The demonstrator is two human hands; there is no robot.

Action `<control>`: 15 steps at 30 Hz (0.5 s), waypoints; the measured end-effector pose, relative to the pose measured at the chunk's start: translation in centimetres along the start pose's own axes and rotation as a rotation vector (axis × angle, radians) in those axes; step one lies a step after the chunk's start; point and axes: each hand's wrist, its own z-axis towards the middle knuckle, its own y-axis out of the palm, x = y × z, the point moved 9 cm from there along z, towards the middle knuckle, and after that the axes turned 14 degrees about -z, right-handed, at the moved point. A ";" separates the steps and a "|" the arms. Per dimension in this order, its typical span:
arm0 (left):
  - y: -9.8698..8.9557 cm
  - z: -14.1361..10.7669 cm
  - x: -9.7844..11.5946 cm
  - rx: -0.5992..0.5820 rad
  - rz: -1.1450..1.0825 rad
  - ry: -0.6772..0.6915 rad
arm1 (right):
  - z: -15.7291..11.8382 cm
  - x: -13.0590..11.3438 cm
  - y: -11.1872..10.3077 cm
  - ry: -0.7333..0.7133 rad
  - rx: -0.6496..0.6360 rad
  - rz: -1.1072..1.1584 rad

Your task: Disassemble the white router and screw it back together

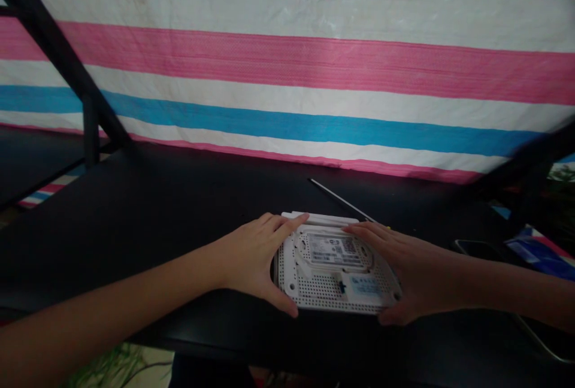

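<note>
The person's left hand [251,257] and right hand [408,265] face each other, fingers [293,224] ahead of thumbs [282,300] (each hand curved in a wide grip), bare forearms [148,301] angling outward behind them.

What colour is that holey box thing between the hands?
The perforated casing is off-white with dark holes; the head view shows it best.

White, hole-dotted device [333,268]; black table [179,208]; pink, blue, white striped tarp [305,64].
</note>
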 end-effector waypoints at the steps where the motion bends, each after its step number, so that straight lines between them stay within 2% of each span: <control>1: 0.0 0.1 0.0 -0.002 0.006 0.007 | 0.0 -0.1 -0.1 -0.009 0.003 -0.014; 10: 0.0 0.1 -0.6 -0.015 -0.037 -0.025 | 0.0 0.1 0.3 0.008 0.013 0.024; 15: 0.0 0.1 -0.4 0.011 -0.018 0.004 | -0.1 -0.1 0.1 -0.005 0.060 -0.012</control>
